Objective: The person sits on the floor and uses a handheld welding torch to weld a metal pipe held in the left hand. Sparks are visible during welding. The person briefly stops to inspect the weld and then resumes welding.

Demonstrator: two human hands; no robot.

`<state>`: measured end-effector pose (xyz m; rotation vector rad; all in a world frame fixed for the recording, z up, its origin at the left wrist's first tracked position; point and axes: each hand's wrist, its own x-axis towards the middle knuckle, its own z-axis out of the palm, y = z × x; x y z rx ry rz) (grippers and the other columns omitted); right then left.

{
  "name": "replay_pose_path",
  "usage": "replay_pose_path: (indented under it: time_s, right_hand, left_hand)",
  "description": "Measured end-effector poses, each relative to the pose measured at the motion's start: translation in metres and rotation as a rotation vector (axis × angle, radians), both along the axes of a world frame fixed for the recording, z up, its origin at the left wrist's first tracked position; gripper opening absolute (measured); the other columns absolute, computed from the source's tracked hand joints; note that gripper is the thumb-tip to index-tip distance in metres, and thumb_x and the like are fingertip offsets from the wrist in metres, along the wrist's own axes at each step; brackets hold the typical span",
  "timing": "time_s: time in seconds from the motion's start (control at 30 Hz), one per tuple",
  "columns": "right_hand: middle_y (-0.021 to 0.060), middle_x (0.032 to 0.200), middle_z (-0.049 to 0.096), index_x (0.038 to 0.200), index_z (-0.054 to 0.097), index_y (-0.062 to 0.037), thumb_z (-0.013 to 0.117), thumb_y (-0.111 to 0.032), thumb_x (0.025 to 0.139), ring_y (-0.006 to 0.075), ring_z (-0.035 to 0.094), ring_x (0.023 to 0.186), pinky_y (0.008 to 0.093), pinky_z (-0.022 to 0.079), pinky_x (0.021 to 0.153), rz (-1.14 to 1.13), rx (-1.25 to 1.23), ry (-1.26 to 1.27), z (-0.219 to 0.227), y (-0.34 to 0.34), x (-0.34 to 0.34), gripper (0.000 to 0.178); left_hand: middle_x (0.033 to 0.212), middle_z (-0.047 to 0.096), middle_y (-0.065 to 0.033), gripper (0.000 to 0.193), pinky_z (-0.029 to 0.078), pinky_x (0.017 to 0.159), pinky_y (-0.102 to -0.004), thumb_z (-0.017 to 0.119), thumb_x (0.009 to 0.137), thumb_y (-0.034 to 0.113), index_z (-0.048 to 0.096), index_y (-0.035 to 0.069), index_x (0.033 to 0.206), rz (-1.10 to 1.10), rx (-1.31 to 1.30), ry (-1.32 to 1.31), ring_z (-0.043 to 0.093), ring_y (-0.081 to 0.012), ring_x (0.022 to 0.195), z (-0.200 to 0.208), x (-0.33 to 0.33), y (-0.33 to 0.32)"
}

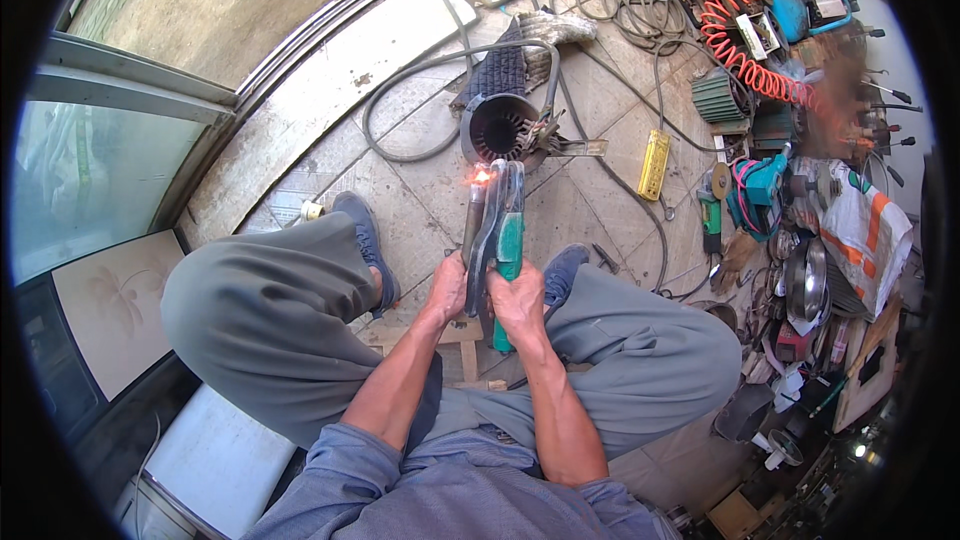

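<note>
My left hand is closed round a dark metal tube with a small orange flame at its far tip; it looks like a torch. My right hand grips a green-handled hand tool with a grey metal head, whose exact kind I cannot make out. A dark curved part lies between both hands. Just beyond the tool heads sits a round metal motor stator, slots showing inside its open end. A bundle of wires sticks out at its right edge.
A dark ribbed cloth lies behind the stator. Cables loop across the tiles. To the right are a yellow power strip, a green angle grinder, a coiled orange hose and piled tools. A glass door stands left.
</note>
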<state>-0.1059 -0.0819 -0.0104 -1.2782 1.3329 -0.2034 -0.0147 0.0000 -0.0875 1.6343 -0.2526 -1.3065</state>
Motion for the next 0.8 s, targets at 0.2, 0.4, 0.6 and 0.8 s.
replay_pose_path:
  time_s: [0.2, 0.4, 0.6, 0.8]
  right_hand:
    - [0.0097, 0.073, 0.068, 0.087, 0.067, 0.0022, 0.071, -0.017, 0.087, 0.0165, 0.062, 0.068, 0.0354, 0.050, 0.065, 0.003, 0.014, -0.015, 0.004, -0.001, 0.002, 0.020]
    - [0.0083, 0.069, 0.064, 0.085, 0.065, 0.0028, 0.067, -0.018, 0.083, 0.0155, 0.059, 0.066, 0.0351, 0.048, 0.063, 0.027, 0.057, 0.008, 0.000, -0.002, -0.004, 0.021]
    - [0.0086, 0.064, 0.060, 0.081, 0.062, 0.0041, 0.062, -0.014, 0.081, 0.0164, 0.058, 0.061, 0.0355, 0.047, 0.059, 0.008, 0.039, -0.022, 0.007, -0.002, 0.001, 0.019]
    - [0.0043, 0.060, 0.056, 0.081, 0.062, 0.0025, 0.062, -0.007, 0.083, 0.0147, 0.056, 0.055, 0.0353, 0.044, 0.052, -0.022, -0.015, 0.014, 0.013, -0.003, -0.002, 0.010]
  left_hand:
    - [0.070, 0.067, -0.0062, 0.013, 0.054, 0.053, -0.0327, 0.063, 0.095, 0.015, 0.064, 0.003, 0.092, -0.011, -0.013, -0.062, 0.067, -0.0163, 0.060, -0.018, -0.003, 0.006]
    - [0.076, 0.066, -0.0045, 0.030, 0.048, 0.062, -0.0339, 0.068, 0.093, 0.032, 0.069, 0.002, 0.097, -0.181, -0.285, -0.497, 0.057, -0.0139, 0.068, -0.024, 0.000, 0.012]
    - [0.092, 0.070, -0.0154, 0.026, 0.052, 0.077, -0.0383, 0.063, 0.093, 0.027, 0.070, 0.004, 0.103, -0.051, -0.362, -0.304, 0.067, -0.0248, 0.085, -0.031, -0.004, 0.013]
    - [0.079, 0.071, -0.0075, 0.036, 0.056, 0.065, -0.0369, 0.063, 0.098, 0.038, 0.070, 0.003, 0.100, -0.159, 0.120, -0.164, 0.069, -0.0181, 0.071, 0.005, 0.003, -0.004]
